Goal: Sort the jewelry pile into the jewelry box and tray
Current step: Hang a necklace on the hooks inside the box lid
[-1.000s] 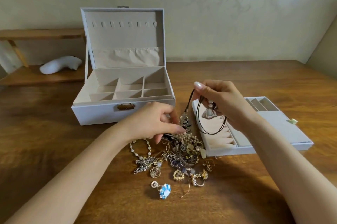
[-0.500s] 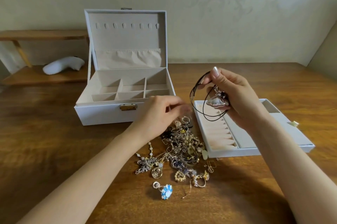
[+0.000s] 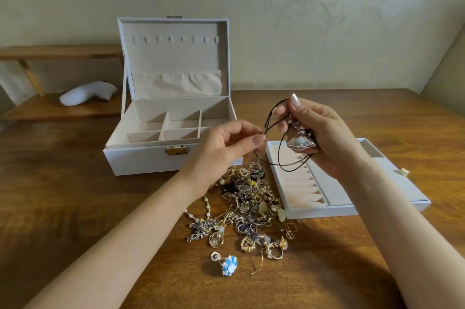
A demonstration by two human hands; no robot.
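Observation:
My right hand [image 3: 319,132] holds a black cord necklace [image 3: 275,130] with a silvery shell pendant [image 3: 300,143] above the near-left end of the white tray [image 3: 339,209]. My left hand [image 3: 226,150] pinches the cord's end between thumb and forefinger. Beneath both hands lies the tangled jewelry pile [image 3: 251,203] on the wooden table [image 3: 75,195]. The white jewelry box [image 3: 141,160] stands open behind the pile, its lid upright and its compartments bare.
A blue flower ring [image 3: 229,265] lies apart at the pile's near edge, with gold rings [image 3: 273,249] to its right. A beaded necklace [image 3: 201,220] trails left of the pile. A white object [image 3: 88,93] rests on a low wooden shelf [image 3: 60,108] at far left.
My right hand lifted the cord necklace up off the pile. My left hand left the pile, rose and took hold of the cord's end.

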